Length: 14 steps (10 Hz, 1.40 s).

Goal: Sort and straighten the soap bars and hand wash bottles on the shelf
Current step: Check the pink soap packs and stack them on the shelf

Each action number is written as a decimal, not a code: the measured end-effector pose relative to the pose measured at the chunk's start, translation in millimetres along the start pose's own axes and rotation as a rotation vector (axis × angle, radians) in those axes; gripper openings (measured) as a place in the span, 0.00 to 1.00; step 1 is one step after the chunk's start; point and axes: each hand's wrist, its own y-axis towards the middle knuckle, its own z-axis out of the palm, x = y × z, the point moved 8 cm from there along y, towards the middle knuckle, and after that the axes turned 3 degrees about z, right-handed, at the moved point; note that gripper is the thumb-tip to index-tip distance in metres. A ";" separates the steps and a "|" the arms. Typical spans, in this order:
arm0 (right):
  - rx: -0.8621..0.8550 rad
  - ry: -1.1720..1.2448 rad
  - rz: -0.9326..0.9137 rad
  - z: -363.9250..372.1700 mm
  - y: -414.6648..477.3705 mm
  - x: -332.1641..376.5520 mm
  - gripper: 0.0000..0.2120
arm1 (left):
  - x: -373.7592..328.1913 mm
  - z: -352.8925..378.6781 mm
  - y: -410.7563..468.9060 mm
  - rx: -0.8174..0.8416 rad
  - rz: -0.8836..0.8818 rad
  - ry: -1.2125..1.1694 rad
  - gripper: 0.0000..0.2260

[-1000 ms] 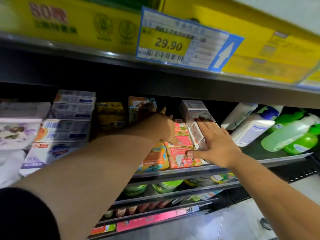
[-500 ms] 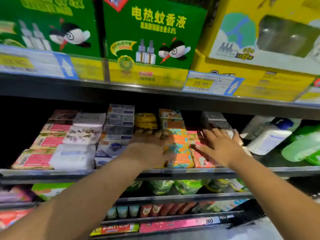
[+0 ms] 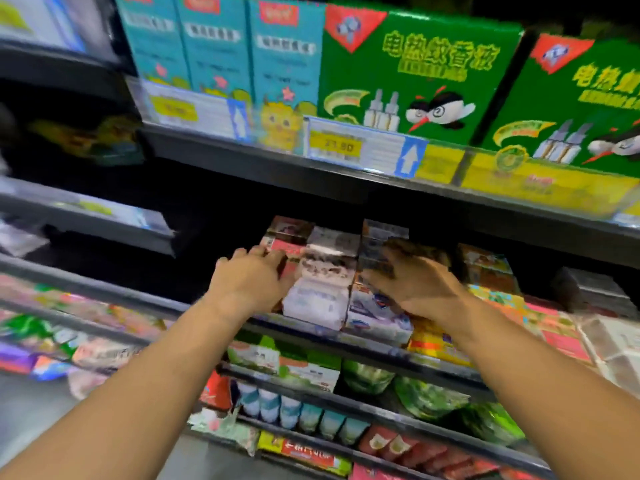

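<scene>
Seen from the head camera, both bare arms reach to the middle shelf (image 3: 149, 299), where the soap bars (image 3: 320, 292) lie stacked near its front edge. The left hand (image 3: 249, 277) lies over the pink boxes (image 3: 289, 245) just left of the pale packs, fingers bent. Whether its grip closes on anything I cannot tell (too blurred). The right hand (image 3: 415, 284) lies over the blue-and-white boxes (image 3: 375, 318), grip apart, fingers spread. Green cartons (image 3: 415, 64) stand on the shelf above.
</scene>
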 end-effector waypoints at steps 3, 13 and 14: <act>0.039 0.000 -0.187 11.4 52.6 107.5 0.27 | 41.1 35.5 38.8 0.116 -0.052 -0.140 0.32; 0.306 -0.315 -0.158 52.4 194.1 156.5 0.43 | 39.2 59.7 46.5 0.043 -0.079 -0.178 0.28; 0.290 -0.250 -0.186 54.2 191.1 155.1 0.38 | 38.1 59.8 46.0 0.059 -0.080 -0.149 0.28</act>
